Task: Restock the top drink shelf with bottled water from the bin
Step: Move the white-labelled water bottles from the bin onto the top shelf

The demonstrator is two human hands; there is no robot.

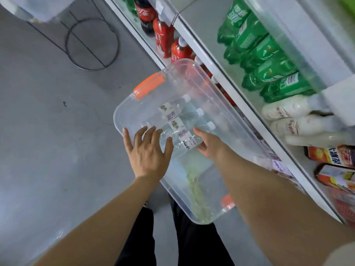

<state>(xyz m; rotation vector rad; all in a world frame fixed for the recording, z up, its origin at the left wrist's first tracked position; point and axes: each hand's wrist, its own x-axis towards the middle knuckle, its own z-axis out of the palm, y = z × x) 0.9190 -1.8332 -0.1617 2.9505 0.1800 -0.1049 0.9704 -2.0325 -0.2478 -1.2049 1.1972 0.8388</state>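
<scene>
Clear water bottles [172, 110], three of them, lie on their sides at the far end of the see-through bin [120, 114]. Their long axes run left to right, with the white caps toward the shelf [251, 114] just beside the bin's right rim. The right hand [210, 145] reaches in, thumb and forefinger spread at the nearest bottle. The left hand [148, 150] hovers flat with fingers splayed over the left rim. Grey floor [48, 121] lies open to the left.

The clear bin [123, 120] has 2 orange handles [149, 85]. Its 3 transparent water bottles [178, 123] carry white caps and white labels with dark print. On the shelves stand green bottles [269, 60], red bottles [163, 39], milky-white bottles [288, 110] and cartons [330, 155], seemingly orange.
</scene>
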